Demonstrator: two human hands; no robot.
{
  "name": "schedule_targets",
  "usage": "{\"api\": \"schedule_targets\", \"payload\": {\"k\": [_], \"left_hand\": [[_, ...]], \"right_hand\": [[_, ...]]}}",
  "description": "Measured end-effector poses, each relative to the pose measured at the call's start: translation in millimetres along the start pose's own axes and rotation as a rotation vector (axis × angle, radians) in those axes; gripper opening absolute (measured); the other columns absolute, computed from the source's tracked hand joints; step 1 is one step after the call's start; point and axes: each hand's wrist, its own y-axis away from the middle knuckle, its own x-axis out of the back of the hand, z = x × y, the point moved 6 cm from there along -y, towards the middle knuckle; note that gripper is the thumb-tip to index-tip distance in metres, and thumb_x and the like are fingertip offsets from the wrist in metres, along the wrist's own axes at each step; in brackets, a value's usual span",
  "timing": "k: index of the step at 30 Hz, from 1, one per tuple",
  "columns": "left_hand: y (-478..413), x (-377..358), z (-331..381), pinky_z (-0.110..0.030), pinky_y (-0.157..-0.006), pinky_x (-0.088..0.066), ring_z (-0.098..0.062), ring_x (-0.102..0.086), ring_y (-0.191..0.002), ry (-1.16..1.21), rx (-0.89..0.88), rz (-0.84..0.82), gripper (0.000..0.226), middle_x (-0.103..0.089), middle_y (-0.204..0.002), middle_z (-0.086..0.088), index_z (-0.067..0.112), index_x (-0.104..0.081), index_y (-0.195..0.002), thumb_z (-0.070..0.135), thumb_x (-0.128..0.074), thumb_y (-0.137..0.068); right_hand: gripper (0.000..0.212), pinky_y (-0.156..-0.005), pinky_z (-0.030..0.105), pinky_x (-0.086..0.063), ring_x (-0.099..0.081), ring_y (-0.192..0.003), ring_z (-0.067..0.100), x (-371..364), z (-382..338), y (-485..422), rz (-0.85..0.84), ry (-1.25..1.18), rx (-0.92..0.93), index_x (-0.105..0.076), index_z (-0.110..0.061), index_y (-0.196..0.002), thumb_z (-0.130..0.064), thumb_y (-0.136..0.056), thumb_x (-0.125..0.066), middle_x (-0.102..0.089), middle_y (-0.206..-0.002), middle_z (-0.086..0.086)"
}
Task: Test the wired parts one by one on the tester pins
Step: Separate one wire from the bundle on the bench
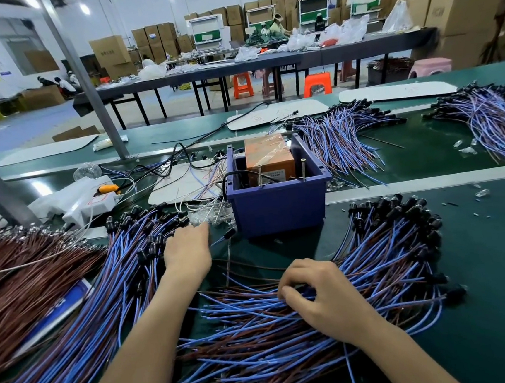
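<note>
Right hand (321,295) fingers pinch wired parts (388,259) at five o'clock; left hand (186,249) fingers hidden, grip unclear; orange box (267,153) label blurred.

The tester is a dark blue rectangular plastic box (277,207), open at the top, standing upright on the green belt (486,293). Inside it sits an orange block wrapped in clear film (268,155). Two metal pins (260,175) stand upright near its front wall, apart from each other. The wired parts are black cylindrical caps on paired blue and brown leads. One fanned pile (374,266) lies front right of the box, caps outward. A second pile (125,282) lies front left. A single part (228,233) lies just beside the box's left front corner.
</note>
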Motion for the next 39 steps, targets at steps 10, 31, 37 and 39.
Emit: {"api": "schedule_targets", "payload": {"k": [10,31,37,39], "left_hand": [[31,56,37,-0.028,-0.065,-0.059,-0.018,-0.072,-0.064,0.873,-0.281,-0.194,0.023,-0.059,-0.082,-0.008,0.01,-0.052,-0.077,-0.01,-0.058,-0.084],[31,75,-9,-0.013,-0.052,-0.043,-0.009,-0.05,-0.056,0.936,-0.315,-0.383,0.012,-0.074,-0.079,-0.007,0.009,-0.074,-0.085,0.012,-0.062,-0.088],[28,70,-7,-0.018,-0.06,-0.054,-0.01,-0.062,-0.063,1.062,-0.271,-0.389,0.013,-0.075,-0.085,-0.009,0.012,-0.075,-0.088,0.018,-0.065,-0.084],[33,64,15,-0.019,-0.062,-0.054,-0.012,-0.064,-0.065,0.996,-0.327,-0.426,0.01,-0.075,-0.083,-0.007,0.011,-0.073,-0.089,0.015,-0.064,-0.088]], "right_hand": [[0.061,-0.092,0.015,-0.045,-0.053,-0.116,-0.008,7,-1,1,0.09,-0.251,0.01,-0.025,-0.063,-0.138,-0.033,-0.09,-0.049,-0.059,-0.125,-0.024],[0.048,-0.078,0.027,-0.047,-0.055,-0.09,0.004,94,58,32,1.193,-0.446,-0.284,-0.04,-0.022,-0.126,0.009,-0.089,-0.043,-0.056,-0.12,-0.015],[0.06,-0.074,0.028,-0.047,-0.054,-0.097,0.001,86,52,24,1.019,-0.293,-0.285,-0.036,-0.022,-0.136,0.014,-0.088,-0.035,-0.048,-0.136,-0.003],[0.057,-0.066,0.025,-0.047,-0.054,-0.079,-0.01,83,52,22,0.986,-0.256,-0.287,-0.042,-0.019,-0.137,0.011,-0.089,-0.039,-0.055,-0.116,-0.011]]}}
